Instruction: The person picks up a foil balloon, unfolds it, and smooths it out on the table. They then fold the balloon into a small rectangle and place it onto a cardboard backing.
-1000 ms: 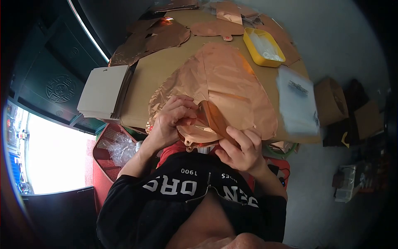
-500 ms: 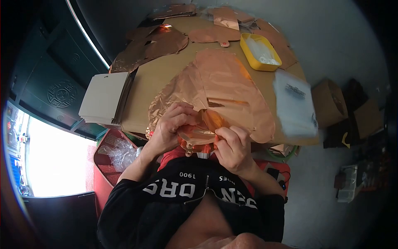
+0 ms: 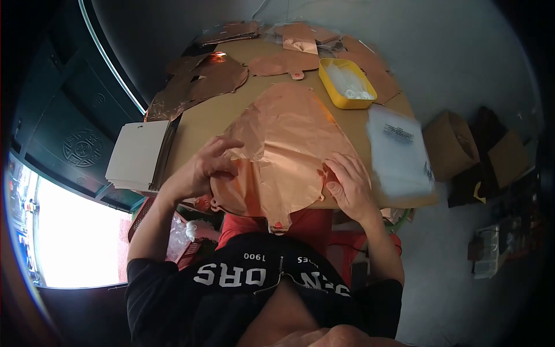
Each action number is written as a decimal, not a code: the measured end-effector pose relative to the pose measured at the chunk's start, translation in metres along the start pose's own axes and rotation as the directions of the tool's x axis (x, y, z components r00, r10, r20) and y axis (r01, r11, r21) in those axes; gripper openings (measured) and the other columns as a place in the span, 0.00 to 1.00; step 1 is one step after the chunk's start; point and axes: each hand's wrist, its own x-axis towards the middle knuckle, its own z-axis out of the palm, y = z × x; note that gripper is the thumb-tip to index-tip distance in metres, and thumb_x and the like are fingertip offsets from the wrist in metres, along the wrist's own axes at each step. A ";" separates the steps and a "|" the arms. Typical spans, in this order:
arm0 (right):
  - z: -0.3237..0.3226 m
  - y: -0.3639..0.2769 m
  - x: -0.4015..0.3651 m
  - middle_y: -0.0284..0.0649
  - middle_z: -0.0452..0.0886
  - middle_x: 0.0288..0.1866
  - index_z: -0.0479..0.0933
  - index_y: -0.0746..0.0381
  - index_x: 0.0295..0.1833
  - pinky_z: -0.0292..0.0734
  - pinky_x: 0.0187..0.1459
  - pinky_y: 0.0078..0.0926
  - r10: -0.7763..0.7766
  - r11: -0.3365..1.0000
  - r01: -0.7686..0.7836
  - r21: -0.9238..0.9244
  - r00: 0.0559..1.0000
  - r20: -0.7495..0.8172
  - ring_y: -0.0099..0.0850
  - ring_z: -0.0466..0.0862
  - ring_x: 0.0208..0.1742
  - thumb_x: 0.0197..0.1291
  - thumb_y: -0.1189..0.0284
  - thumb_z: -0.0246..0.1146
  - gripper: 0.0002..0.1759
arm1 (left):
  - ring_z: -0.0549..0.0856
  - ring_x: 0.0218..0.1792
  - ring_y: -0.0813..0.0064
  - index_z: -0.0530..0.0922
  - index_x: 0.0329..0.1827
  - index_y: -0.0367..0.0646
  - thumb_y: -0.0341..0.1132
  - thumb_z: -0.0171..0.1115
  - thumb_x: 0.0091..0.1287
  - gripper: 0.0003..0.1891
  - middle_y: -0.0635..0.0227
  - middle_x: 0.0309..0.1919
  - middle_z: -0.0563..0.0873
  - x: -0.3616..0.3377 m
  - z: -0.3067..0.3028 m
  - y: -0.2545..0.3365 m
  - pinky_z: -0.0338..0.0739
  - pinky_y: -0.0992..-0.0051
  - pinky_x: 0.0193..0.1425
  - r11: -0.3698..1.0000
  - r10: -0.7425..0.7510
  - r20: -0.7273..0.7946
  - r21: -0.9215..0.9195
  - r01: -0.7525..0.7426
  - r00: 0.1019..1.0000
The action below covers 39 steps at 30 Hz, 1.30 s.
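Note:
A large copper-coloured foil sheet (image 3: 289,139) lies on the table in front of me, its tabbed lower end hanging over the near edge with a small red mark on it. My left hand (image 3: 213,165) is over the sheet's left side, fingers apart and bent, holding nothing. On the right side, my right hand (image 3: 348,179) rests at the sheet's edge with its fingers spread. The foil looks creased, with shiny folds near my left hand.
Beyond the sheet are more copper foil pieces (image 3: 219,78) and a yellow tray (image 3: 347,104) of white items. Clear plastic bags (image 3: 399,156) lie right, a stack of white cards (image 3: 136,153) left. A red basket (image 3: 188,254) stands below the table.
Both hands have let go of the foil's gathered near end and moved apart. That end has unfolded and now lies flatter towards me. The view has shifted slightly.

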 end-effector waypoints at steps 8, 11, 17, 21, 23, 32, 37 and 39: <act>0.003 0.016 -0.010 0.50 0.75 0.63 0.75 0.66 0.58 0.68 0.64 0.45 0.061 0.998 -0.060 -0.037 0.998 0.022 0.50 0.73 0.64 0.66 0.60 0.61 0.23 | 0.58 0.79 0.50 0.60 0.77 0.42 0.34 0.76 0.50 0.49 0.51 0.76 0.63 -0.028 -0.044 0.025 0.52 0.55 0.82 0.802 -0.374 0.182 0.555 0.219 0.909; -0.002 0.016 -0.014 0.50 0.74 0.64 0.75 0.66 0.59 0.67 0.64 0.45 0.092 0.993 -0.090 -0.078 0.995 0.030 0.50 0.72 0.66 0.65 0.62 0.61 0.23 | 0.58 0.78 0.48 0.57 0.79 0.38 0.41 0.77 0.49 0.53 0.44 0.76 0.62 -0.019 -0.043 0.073 0.48 0.54 0.83 0.842 -0.252 0.161 0.522 0.134 0.954; -0.004 0.013 -0.020 0.52 0.71 0.68 0.73 0.66 0.62 0.63 0.67 0.47 0.126 0.972 -0.105 -0.208 0.988 0.092 0.50 0.69 0.70 0.64 0.60 0.62 0.27 | 0.57 0.79 0.46 0.58 0.77 0.34 0.42 0.78 0.45 0.55 0.44 0.77 0.59 -0.001 0.049 0.067 0.51 0.52 0.82 0.947 0.044 0.305 0.290 -0.137 0.951; 0.000 0.011 -0.023 0.55 0.69 0.69 0.72 0.64 0.64 0.60 0.70 0.49 0.151 0.965 -0.117 -0.234 0.980 0.130 0.51 0.68 0.72 0.63 0.58 0.63 0.29 | 0.57 0.78 0.45 0.60 0.75 0.33 0.39 0.70 0.55 0.45 0.42 0.75 0.60 0.002 0.087 0.048 0.51 0.51 0.81 0.884 0.081 0.247 0.430 -0.184 0.966; 0.002 0.012 -0.025 0.56 0.69 0.70 0.72 0.64 0.65 0.60 0.70 0.49 0.156 0.964 -0.121 -0.237 0.979 0.133 0.51 0.67 0.72 0.63 0.58 0.63 0.29 | 0.58 0.78 0.46 0.61 0.74 0.32 0.36 0.63 0.61 0.38 0.42 0.75 0.62 -0.001 0.091 0.042 0.51 0.51 0.81 0.866 0.071 0.247 0.466 -0.183 0.966; 0.001 0.017 -0.025 0.55 0.70 0.70 0.72 0.65 0.66 0.58 0.73 0.49 0.161 0.965 -0.123 -0.234 0.975 0.154 0.51 0.67 0.73 0.64 0.59 0.63 0.29 | 0.57 0.79 0.49 0.61 0.75 0.33 0.31 0.50 0.69 0.30 0.44 0.76 0.61 -0.006 0.072 0.031 0.49 0.52 0.82 0.882 -0.011 0.262 0.458 -0.115 0.965; -0.001 0.016 -0.022 0.55 0.70 0.70 0.72 0.65 0.66 0.58 0.73 0.49 0.188 0.960 -0.142 -0.242 0.966 0.179 0.51 0.67 0.73 0.63 0.59 0.64 0.30 | 0.56 0.80 0.50 0.60 0.76 0.34 0.32 0.48 0.72 0.29 0.45 0.77 0.61 -0.006 0.072 0.030 0.48 0.52 0.82 0.899 -0.013 0.259 0.426 -0.102 0.966; -0.002 0.016 -0.022 0.55 0.69 0.71 0.72 0.65 0.66 0.58 0.73 0.49 0.189 0.958 -0.139 -0.252 0.964 0.188 0.51 0.67 0.73 0.63 0.59 0.64 0.30 | 0.56 0.80 0.50 0.60 0.76 0.34 0.33 0.48 0.73 0.29 0.45 0.77 0.60 -0.005 0.070 0.030 0.48 0.52 0.82 0.900 -0.016 0.270 0.423 -0.104 0.963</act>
